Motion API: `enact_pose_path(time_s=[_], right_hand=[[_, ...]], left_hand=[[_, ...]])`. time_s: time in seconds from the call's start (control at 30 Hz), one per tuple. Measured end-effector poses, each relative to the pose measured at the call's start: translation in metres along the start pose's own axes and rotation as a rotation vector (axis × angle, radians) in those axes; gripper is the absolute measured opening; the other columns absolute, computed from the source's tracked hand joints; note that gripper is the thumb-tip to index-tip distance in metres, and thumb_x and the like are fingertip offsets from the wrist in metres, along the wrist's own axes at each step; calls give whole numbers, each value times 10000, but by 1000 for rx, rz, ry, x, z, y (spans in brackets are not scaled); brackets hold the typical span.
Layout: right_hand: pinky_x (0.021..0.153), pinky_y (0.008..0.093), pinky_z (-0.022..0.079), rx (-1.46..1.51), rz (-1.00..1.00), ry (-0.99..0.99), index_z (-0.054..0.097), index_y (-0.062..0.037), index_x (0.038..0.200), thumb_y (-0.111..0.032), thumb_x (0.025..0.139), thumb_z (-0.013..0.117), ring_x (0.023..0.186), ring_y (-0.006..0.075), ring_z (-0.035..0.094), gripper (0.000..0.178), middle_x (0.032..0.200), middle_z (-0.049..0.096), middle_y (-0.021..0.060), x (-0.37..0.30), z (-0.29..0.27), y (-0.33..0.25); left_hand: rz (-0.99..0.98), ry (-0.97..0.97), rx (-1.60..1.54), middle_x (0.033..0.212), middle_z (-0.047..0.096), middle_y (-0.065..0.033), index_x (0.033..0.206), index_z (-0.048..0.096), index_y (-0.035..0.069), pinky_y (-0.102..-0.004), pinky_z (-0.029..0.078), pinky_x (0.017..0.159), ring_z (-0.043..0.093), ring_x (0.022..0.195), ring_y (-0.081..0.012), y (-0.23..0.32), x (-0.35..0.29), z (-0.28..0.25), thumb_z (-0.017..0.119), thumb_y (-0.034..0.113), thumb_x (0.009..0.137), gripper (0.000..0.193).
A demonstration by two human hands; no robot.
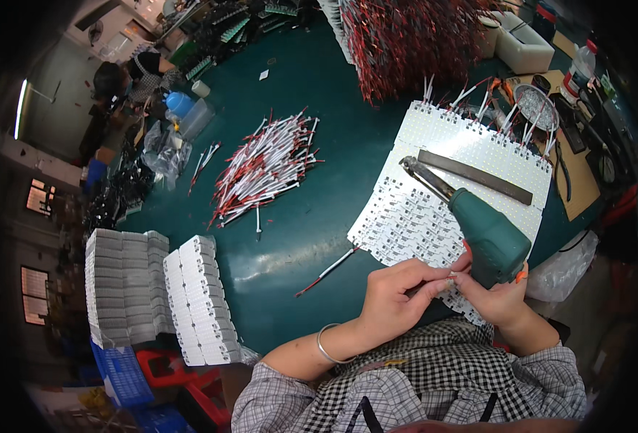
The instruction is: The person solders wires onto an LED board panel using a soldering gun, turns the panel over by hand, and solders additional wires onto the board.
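My right hand [494, 296] is closed around a green gun-shaped soldering iron [491, 234], its metal tip pointing to the far left over the boards. The fingertips of my left hand [402, 297] pinch together against my right thumb; something tiny and reddish shows between them, too small to name. Under the tool lies a sheet of white circuit boards [413, 216] with small black marks. Along its far edge, red and white wires [507, 119] stick out. A single wire lead [326, 270] runs from the sheet's left corner onto the table.
A dark metal bar [474, 177] lies across the sheet. Left of it is a pile of white-sleeved wires [268, 167]. Stacked white boards [200, 303] stand at the near left. A large red wire bundle [413, 43], pliers [563, 173] and a bottle [580, 68] sit farther back.
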State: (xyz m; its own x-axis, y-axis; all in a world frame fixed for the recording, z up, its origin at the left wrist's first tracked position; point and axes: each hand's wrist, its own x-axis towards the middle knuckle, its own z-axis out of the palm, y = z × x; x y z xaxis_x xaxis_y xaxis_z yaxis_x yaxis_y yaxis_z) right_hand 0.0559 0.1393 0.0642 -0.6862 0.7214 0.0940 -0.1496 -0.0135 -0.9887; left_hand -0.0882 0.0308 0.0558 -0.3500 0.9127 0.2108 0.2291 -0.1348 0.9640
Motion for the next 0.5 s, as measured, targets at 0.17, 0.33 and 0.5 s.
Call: enact_pose_path(time_s=[0.17, 0.33, 0.5], right_hand=[[697, 260, 550, -102, -39, -24, 553, 60, 1064, 93, 774, 666, 790, 140, 650, 313, 885, 653, 110, -4, -4, 0], [696, 259, 549, -63, -4, 4, 568, 55, 1046, 84, 782, 673, 792, 134, 646, 286, 880, 653, 97, -6, -5, 5], [725, 242, 538, -14, 26, 15, 571, 45, 1042, 74, 785, 687, 821, 127, 642, 284, 889, 653, 84, -1, -6, 9]], left_hand=[[-11, 63, -5, 783, 683, -109, 910, 701, -13, -250, 492, 597, 641, 659, -150, -4, -3, 5, 705, 7, 806, 106], [-81, 47, -35, 780, 680, -85, 909, 701, -15, -233, 489, 597, 632, 671, -112, -8, -4, 9, 708, 19, 815, 101], [-350, 49, -444, 806, 668, -65, 984, 658, -39, -176, 397, 498, 513, 573, -43, -8, -2, 9, 640, -9, 872, 117]])
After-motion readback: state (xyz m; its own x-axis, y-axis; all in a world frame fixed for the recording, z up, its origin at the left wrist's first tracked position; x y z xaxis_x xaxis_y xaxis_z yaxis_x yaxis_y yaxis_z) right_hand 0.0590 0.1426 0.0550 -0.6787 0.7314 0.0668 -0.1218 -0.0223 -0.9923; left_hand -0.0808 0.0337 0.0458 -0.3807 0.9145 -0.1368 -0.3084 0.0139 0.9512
